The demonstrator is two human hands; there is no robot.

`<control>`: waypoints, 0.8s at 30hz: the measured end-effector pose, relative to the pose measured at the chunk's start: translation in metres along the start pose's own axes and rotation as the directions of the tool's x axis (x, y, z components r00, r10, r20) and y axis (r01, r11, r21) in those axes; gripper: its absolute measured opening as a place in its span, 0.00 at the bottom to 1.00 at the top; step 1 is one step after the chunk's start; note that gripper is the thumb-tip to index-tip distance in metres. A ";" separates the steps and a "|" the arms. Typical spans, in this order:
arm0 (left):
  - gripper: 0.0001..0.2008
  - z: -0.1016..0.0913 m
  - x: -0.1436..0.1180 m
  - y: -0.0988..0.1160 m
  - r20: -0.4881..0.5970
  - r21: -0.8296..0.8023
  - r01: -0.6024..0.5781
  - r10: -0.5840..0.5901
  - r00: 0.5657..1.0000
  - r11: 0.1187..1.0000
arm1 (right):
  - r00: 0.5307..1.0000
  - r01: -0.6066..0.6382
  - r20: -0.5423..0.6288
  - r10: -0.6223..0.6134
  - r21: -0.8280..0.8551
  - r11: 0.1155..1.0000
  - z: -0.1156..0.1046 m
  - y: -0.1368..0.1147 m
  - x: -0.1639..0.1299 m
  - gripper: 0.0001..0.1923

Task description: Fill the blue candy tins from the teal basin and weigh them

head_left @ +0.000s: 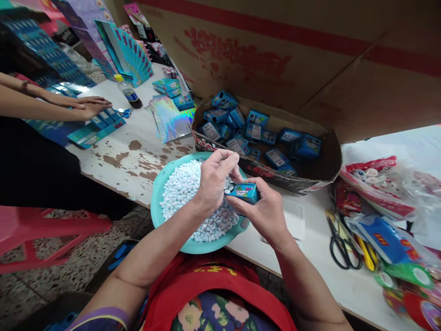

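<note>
My right hand [267,209] is wrapped round a small blue candy box [245,193], tilted on its side above the bowl with its end facing left. At that end my left hand [217,177] is closed, fingertips pinched together, with a few pale candies [228,185] showing between it and the box mouth. Exactly what lies inside the left fingers is partly hidden. Below both hands, a turquoise bowl [156,202] is filled with small white and pale blue candies [182,193].
Behind the bowl, a low carton [332,161] holds many blue boxes [255,131]. A large cardboard sheet [310,55] rises behind it. Black scissors [341,243], tape rolls and bags lie right. At left, another person's hands [89,108] rest on blue packaging near a bottle [131,94].
</note>
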State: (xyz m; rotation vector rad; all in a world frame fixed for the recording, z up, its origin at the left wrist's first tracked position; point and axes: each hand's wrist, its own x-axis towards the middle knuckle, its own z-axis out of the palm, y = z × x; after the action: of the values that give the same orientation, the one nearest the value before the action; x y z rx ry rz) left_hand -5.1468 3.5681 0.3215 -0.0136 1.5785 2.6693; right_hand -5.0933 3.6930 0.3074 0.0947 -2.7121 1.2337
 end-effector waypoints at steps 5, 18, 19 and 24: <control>0.10 0.003 0.001 0.002 0.018 -0.009 0.009 -0.009 1.000 1.000 | 1.000 0.004 -0.023 -0.003 0.059 0.998 -0.001 0.003 0.001 0.22; 0.07 0.003 0.002 0.011 0.091 0.012 0.007 -0.008 0.996 1.000 | 0.997 0.008 -0.073 0.008 0.212 0.977 0.000 0.012 0.000 0.22; 0.08 -0.003 0.005 0.012 0.071 0.057 -0.033 0.029 0.997 0.998 | 0.996 0.012 -0.085 0.008 0.229 0.973 -0.003 0.013 -0.001 0.22; 0.11 -0.053 0.016 -0.002 0.160 0.740 -0.218 0.148 0.976 0.636 | 0.981 -0.018 -0.177 0.084 0.345 0.938 -0.021 0.028 -0.014 0.22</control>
State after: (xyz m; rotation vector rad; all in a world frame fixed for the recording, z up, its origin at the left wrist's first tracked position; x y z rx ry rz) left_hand -5.1630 3.5236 0.2937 0.2990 2.6400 1.8412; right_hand -5.0804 3.7272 0.2972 -0.0512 -2.3299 1.6298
